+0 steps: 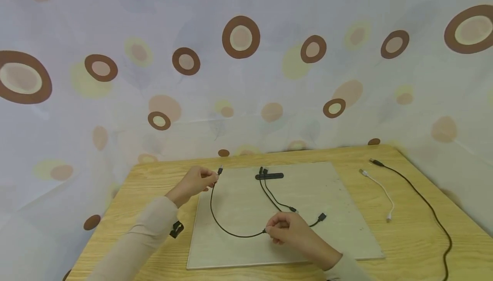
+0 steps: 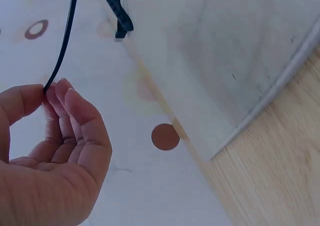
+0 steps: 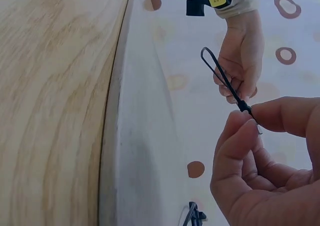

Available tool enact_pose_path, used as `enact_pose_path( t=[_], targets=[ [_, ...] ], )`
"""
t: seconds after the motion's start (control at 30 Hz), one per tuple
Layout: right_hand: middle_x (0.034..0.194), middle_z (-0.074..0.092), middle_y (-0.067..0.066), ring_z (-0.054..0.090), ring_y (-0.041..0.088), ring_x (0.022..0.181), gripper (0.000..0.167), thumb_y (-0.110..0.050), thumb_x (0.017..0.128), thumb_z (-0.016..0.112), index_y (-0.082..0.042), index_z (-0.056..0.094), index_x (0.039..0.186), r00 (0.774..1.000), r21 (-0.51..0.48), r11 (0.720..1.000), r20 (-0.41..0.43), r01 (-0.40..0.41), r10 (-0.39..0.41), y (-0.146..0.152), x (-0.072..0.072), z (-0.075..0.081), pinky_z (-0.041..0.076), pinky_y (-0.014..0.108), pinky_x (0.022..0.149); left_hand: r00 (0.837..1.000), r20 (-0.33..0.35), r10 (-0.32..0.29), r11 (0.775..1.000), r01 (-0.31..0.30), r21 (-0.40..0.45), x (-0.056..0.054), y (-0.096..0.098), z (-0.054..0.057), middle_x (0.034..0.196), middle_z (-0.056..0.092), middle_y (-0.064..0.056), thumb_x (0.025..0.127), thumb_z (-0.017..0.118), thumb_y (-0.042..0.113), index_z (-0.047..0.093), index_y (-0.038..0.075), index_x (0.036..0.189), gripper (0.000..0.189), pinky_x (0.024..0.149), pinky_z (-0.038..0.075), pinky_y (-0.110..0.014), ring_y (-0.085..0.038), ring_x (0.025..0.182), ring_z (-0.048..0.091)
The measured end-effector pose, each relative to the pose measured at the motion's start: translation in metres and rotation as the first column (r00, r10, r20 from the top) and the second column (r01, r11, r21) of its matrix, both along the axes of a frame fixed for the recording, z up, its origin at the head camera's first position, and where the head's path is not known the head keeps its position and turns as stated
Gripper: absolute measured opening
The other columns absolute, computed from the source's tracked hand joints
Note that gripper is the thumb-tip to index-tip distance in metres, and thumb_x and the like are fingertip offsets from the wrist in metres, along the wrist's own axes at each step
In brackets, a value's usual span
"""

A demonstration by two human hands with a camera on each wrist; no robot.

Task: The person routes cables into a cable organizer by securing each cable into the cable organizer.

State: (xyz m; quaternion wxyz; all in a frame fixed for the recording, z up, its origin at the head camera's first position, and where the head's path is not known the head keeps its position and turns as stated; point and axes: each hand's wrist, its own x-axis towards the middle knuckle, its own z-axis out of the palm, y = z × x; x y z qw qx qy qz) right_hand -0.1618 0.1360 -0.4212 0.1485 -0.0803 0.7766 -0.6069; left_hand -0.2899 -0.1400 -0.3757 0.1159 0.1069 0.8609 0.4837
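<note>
Between both hands hangs a thin black USB cable (image 1: pixel 231 233), curving down in a loop above the board. My left hand (image 1: pixel 196 182) pinches it near one end, and a plug (image 1: pixel 220 170) sticks up past the fingertips. At the other end my right hand (image 1: pixel 289 229) pinches the cable by its connector, which the fingers partly hide. In the left wrist view, the left hand (image 2: pixel 65 151) has thumb and fingertips together on the cable (image 2: pixel 65 40). The right wrist view shows the right hand (image 3: pixel 265 171) gripping the dark connector (image 3: pixel 244 107).
A pale board (image 1: pixel 231 255) lies on the wooden table (image 1: pixel 408 246). On it, a black cable holder (image 1: pixel 269 176) has two black cables at it; a black plug (image 1: pixel 322 216) lies right of my right hand. Further right are a white cable (image 1: pixel 385 191) and a thicker black cable (image 1: pixel 427 204).
</note>
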Motion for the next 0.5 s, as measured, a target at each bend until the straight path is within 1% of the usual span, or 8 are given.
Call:
enact_pose_path(
  t=[0.17, 0.3, 0.4, 0.5],
  targets=[
    [0.081, 0.063, 0.004, 0.058, 0.014, 0.072, 0.022, -0.017, 0.092, 0.064, 0.004, 0.062, 0.099, 1.000, -0.008, 1.000, -0.003, 0.030, -0.030, 0.025, 0.004, -0.006, 0.053, 0.027, 0.067, 1.000, 0.011, -0.009, 0.999, 0.008, 0.045, 0.002, 0.020, -0.003, 0.097, 0.065, -0.010, 0.096, 0.057, 0.014, 0.067, 0.000, 0.098, 0.018, 0.079, 0.053, -0.036, -0.022, 0.085, 0.062],
    [0.086, 0.065, 0.008, 0.059, 0.012, 0.075, 0.026, -0.017, 0.094, 0.062, 0.007, 0.060, 0.103, 0.998, -0.027, 0.998, -0.039, 0.050, -0.051, 0.047, 0.005, -0.010, 0.053, 0.025, 0.068, 0.999, 0.012, -0.030, 0.996, 0.029, 0.081, 0.000, 0.039, -0.004, 0.099, 0.066, -0.009, 0.096, 0.058, 0.015, 0.068, 0.002, 0.097, 0.016, 0.077, 0.053, -0.035, -0.019, 0.084, 0.062],
    [0.088, 0.065, 0.009, 0.060, 0.011, 0.076, 0.029, -0.017, 0.094, 0.061, 0.009, 0.058, 0.106, 0.995, -0.039, 0.997, -0.065, 0.070, -0.073, 0.061, 0.004, -0.011, 0.053, 0.026, 0.069, 0.999, 0.015, -0.052, 0.993, 0.050, 0.112, -0.001, 0.053, 0.000, 0.104, 0.065, -0.011, 0.096, 0.059, 0.016, 0.067, 0.003, 0.100, 0.016, 0.080, 0.054, -0.035, -0.018, 0.086, 0.062],
    [0.089, 0.065, 0.008, 0.060, 0.012, 0.077, 0.032, -0.019, 0.095, 0.060, 0.010, 0.056, 0.109, 0.992, -0.041, 0.993, -0.058, 0.107, -0.110, 0.072, 0.006, -0.011, 0.053, 0.028, 0.071, 0.997, 0.017, -0.070, 0.990, 0.067, 0.126, -0.001, 0.069, 0.006, 0.104, 0.064, -0.011, 0.096, 0.059, 0.016, 0.066, 0.003, 0.103, 0.016, 0.080, 0.054, -0.035, -0.019, 0.087, 0.063]
  ],
)
